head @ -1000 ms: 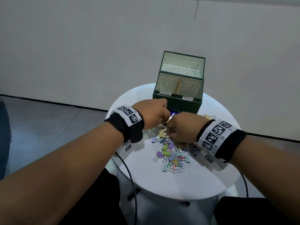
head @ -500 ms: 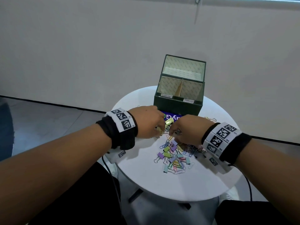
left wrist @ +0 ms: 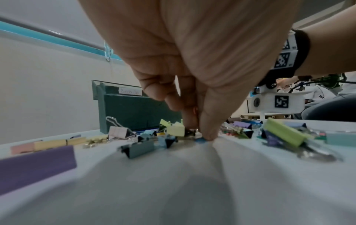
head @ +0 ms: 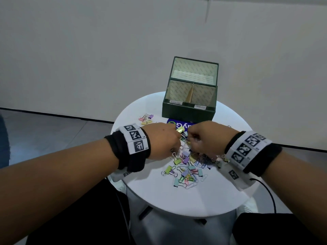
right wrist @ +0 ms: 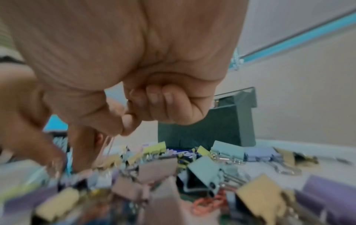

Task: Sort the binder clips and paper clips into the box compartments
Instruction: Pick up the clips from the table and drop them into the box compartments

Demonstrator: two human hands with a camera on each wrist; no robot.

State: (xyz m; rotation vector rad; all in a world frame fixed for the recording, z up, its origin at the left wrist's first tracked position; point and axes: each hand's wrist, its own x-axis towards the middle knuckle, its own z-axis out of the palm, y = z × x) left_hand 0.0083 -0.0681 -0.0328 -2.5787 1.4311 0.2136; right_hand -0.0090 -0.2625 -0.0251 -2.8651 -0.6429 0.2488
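A dark green box point(head: 188, 113) with paper-lined compartments stands at the back of the round white table point(head: 177, 200). In front of it lies a pile of pastel binder clips and paper clips point(head: 185, 170). My left hand point(head: 177, 137) hovers over the pile's far end and pinches a yellow binder clip point(head: 180, 129). In the left wrist view its thumb tip point(left wrist: 207, 135) touches the tabletop beside that clip point(left wrist: 175, 129). My right hand point(head: 190, 140) is next to it, fingers curled. Its thumb and index finger point(right wrist: 125, 126) pinch a thin pink paper clip point(right wrist: 109, 144) that hangs down.
A few more binder clips point(head: 146, 119) lie apart, left of the box. A blue label point(head: 178, 125) shows on the table under the box front. A black cable point(head: 270, 195) hangs off the right edge. A grey wall rises right behind the table.
Both hands have drawn back from the box front and dropped onto the far end of the pile. The left hand moved left, uncovering the small group of clips beside the box.
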